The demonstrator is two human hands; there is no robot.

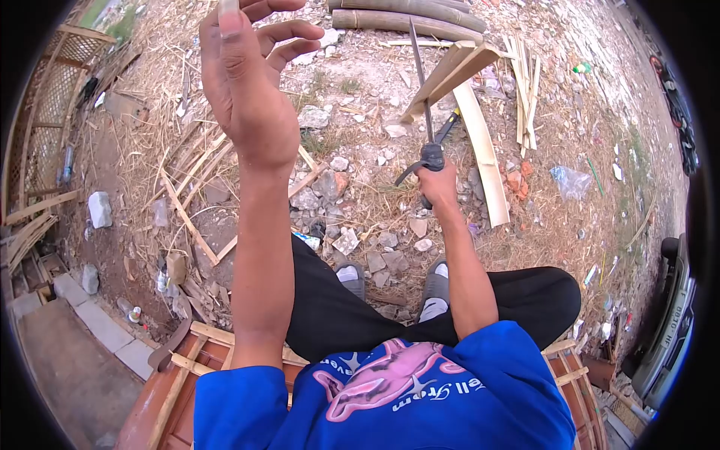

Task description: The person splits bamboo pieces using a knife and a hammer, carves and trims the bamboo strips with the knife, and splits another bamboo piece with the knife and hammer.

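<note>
My left hand [255,82] is raised at the upper left with its fingers apart, holding nothing. My right hand [439,184] grips the dark, wrapped handle of a long machete [427,120], its narrow blade pointing away from me. A split bamboo piece [454,75] crosses the blade, its near end by the blade's left side; whether the two touch I cannot tell. Just right of the machete, a yellow-and-black tool handle [448,126] shows, the rest of it hidden. A wide, pale bamboo strip [484,157] lies on the ground to the right.
Whole bamboo poles [405,22] lie at the far end. Thin bamboo strips [525,90] are at the right, and more slats [191,217] at the left. Stones [330,187] and straw cover the ground before my feet. A vehicle [671,322] stands at the right edge.
</note>
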